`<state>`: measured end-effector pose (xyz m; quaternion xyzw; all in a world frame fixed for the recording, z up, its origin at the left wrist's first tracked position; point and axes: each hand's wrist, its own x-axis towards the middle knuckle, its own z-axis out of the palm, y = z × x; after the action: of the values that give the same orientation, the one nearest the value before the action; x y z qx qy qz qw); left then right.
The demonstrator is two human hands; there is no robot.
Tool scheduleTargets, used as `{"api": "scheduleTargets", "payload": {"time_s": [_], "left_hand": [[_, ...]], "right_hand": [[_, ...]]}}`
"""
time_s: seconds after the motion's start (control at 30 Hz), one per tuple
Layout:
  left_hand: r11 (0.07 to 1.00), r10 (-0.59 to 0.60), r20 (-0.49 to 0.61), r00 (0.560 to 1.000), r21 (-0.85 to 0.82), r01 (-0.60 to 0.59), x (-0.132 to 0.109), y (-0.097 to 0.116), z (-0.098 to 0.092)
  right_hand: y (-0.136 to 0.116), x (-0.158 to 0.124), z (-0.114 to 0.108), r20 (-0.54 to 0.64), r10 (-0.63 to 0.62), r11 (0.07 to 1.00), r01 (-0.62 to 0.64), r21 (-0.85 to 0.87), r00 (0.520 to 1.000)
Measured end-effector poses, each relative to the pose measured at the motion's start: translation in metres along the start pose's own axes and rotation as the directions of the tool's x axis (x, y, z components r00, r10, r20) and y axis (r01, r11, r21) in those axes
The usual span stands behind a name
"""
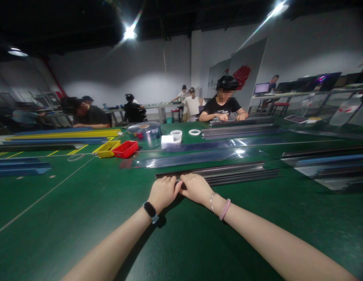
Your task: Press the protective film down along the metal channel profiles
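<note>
Two long black channel-shaped profiles (242, 169) lie side by side across the green table in front of me. My left hand (163, 193) is closed over their left end, fingers bent over the top and thumb pointing inward. Right beside it, my right hand (196, 189) grips the same end, its thumb close to the left thumb. The fingertips are partly hidden behind the profiles, and I cannot tell whether one or both profiles are held. Just beyond them, strips of clear film (193, 158) lie flat and shiny.
A yellow bin (107, 150) and a red bin (125, 150) stand left of the film, near a roll of clear film (154, 136) and white tape rolls (194, 132). More profiles lie right (330, 162) and left (20, 168). A co-worker (221, 107) handles profiles opposite.
</note>
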<state>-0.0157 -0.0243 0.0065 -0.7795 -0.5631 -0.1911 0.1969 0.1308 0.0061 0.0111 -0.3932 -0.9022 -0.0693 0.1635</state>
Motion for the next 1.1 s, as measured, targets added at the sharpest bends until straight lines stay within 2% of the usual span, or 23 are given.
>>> {"api": "scheduleTargets", "payload": {"time_s": [0.23,0.5,1.1], "left_hand": [[0.999,0.044,-0.008,0.999,-0.013,-0.044,0.0006,0.0007,-0.0022],[1.0,0.02,0.021,1.0,-0.013,-0.02,0.0005,0.0007,-0.0001],[1.0,0.013,0.014,1.0,-0.003,-0.013,0.0001,0.0002,-0.0015]], "right_hand": [[-0.0015,-0.0014,0.0007,-0.043,-0.007,1.0,0.007,-0.007,0.999],[0.0014,0.0001,0.0012,0.001,-0.012,1.0,0.012,-0.001,1.0],[0.0014,-0.0012,-0.002,-0.017,-0.015,0.998,0.016,0.059,1.0]]}}
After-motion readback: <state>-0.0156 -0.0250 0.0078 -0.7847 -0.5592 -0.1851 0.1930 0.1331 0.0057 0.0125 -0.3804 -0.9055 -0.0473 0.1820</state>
